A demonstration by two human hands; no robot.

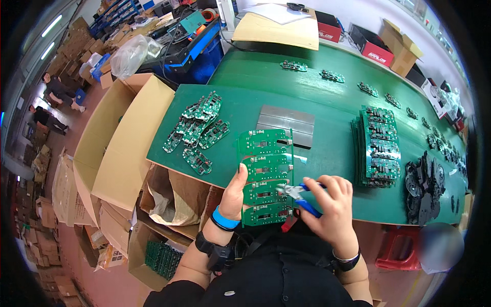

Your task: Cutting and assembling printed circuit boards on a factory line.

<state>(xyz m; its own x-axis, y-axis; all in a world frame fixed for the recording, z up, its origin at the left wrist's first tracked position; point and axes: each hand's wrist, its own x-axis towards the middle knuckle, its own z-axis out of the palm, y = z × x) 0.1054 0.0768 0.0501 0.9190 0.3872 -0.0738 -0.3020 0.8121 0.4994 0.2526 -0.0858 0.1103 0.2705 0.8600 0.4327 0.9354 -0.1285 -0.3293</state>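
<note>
Green four-section circuit-board panel [271, 175], held over the near edge of the green tabletop [327, 166] by the left hand [233, 197] gripping its left side, while the right hand [333, 209] grasps blue-handled cutters [309, 207] near its right side, seems light, stiff, crackable, best pinched by its rims.

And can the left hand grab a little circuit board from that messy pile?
Probably not right now: the left hand is busy gripping the green circuit-board panel. Otherwise, the pile of loose circuit boards looks close enough, with nothing tall in between.
</note>
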